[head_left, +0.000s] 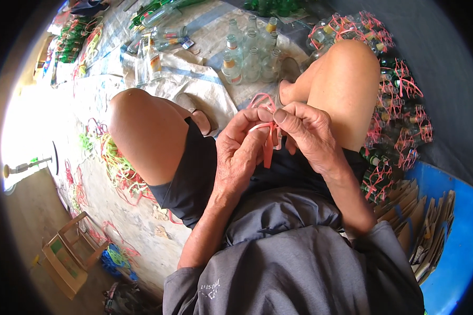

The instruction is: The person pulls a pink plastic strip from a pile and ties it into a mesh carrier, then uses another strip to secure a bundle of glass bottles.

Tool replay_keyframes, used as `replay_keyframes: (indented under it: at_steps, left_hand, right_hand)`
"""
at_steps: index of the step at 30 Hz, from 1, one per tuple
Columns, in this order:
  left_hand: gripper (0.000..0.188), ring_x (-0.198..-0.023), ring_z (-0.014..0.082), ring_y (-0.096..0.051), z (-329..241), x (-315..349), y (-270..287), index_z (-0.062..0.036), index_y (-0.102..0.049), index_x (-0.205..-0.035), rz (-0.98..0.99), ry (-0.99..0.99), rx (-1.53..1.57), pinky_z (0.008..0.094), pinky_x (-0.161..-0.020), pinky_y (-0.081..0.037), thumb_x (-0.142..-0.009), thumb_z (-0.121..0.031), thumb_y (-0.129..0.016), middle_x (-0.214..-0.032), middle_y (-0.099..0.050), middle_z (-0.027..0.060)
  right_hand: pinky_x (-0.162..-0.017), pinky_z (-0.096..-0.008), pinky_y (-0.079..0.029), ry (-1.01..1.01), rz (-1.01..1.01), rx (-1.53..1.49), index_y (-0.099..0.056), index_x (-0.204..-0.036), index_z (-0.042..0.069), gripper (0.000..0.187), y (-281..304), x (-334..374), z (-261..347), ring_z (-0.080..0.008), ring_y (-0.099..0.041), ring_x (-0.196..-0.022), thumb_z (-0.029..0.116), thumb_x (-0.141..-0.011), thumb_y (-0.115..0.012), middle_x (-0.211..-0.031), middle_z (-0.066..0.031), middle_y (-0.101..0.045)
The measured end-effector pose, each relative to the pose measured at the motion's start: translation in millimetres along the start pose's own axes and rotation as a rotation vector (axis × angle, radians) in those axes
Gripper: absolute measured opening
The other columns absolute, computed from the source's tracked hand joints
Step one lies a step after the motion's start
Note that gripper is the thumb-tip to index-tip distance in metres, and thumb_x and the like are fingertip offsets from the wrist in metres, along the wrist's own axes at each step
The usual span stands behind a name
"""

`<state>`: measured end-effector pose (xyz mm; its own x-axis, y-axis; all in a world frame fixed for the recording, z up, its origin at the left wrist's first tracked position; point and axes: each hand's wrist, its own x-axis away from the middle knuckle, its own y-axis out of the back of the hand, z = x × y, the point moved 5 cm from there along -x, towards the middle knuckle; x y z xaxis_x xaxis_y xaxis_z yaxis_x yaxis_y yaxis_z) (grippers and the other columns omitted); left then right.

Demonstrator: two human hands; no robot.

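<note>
Between my knees, my left hand (243, 143) and my right hand (309, 132) meet, thumbs and fingertips pinching a pink plastic strap (268, 152). One flat end of it hangs below my fingers, and pink loops stick up above them. The spot where the strap crosses is partly covered by my fingertips, so I cannot tell whether it is knotted. Beyond my hands a cluster of clear glass bottles (252, 58) stands upright on the ground sheet.
Bottles bound with pink straps (399, 105) are stacked at the right, above flattened cardboard (431, 226) by a blue panel (457, 220). Tangled green and pink straps (118, 165) lie beside my left knee. A small wooden stool (68, 252) is lower left; loose bottles (152, 63) lie far left.
</note>
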<state>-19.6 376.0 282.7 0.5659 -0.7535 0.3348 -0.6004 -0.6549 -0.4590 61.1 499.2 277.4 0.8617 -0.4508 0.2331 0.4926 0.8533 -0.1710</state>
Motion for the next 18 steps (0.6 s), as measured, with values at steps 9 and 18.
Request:
replay_keyframes:
  at_steps: [9, 18]
  left_hand:
    - [0.019, -0.055, 0.0044, -0.052, 7, -1, 0, -0.0023, -0.061, -0.113, 0.016, -0.023, -0.065, 0.0179, -0.052, -0.044, -0.098, -0.013, -0.055, -0.082, -0.066, 0.0053]
    - [0.022, -0.054, 0.0039, -0.051, 10, -1, 3, -0.0026, -0.061, -0.110, -0.073, 0.021, -0.064, 0.0191, -0.047, -0.041, -0.097, -0.020, -0.064, -0.087, -0.069, 0.0076]
  right_hand:
    - [-0.048, -0.0178, -0.038, -0.083, 0.006, -0.148, -0.068, -0.096, 0.004, 0.016, 2, 9, 3, -0.0020, -0.049, -0.058, 0.018, -0.099, -0.063, -0.075, 0.0020, -0.063]
    - [-0.052, -0.0188, -0.042, -0.095, -0.027, -0.206, -0.066, -0.096, 0.004, 0.011, 13, 14, -2, -0.0032, -0.050, -0.058, 0.015, -0.097, -0.064, -0.077, 0.0025, -0.061]
